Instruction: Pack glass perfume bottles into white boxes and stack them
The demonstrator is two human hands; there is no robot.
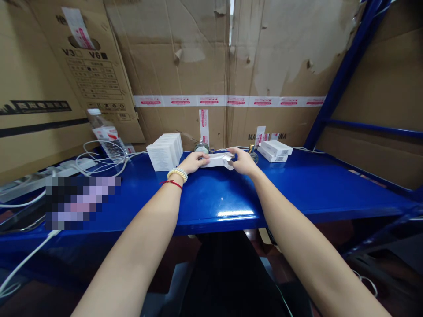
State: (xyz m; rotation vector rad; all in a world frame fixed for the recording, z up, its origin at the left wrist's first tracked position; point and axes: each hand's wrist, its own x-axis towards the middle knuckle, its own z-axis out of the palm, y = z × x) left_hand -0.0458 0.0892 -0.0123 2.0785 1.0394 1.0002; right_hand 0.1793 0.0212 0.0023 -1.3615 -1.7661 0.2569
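Between my two hands is a small white carton (215,160), held lengthwise just above the blue shelf top (211,198). My left hand (194,163) grips its left end, thumb along the near side. At the right end, where a flap stands out, the fingers of my right hand (243,162) are closed on the carton. A row of upright white boxes (165,152) stands left of my left hand. Right of my right hand lie two stacked white boxes (275,151). Behind my hands are a round glass jar (202,148) and a small gold-topped bottle (253,154), partly hidden.
A clear plastic water bottle (107,136) leans at the back left, among loose white cables (86,160) and a power strip (66,169). A dark device (23,215) lies at the front left. Cardboard walls (185,66) and a blue metal post (342,83) bound the shelf.
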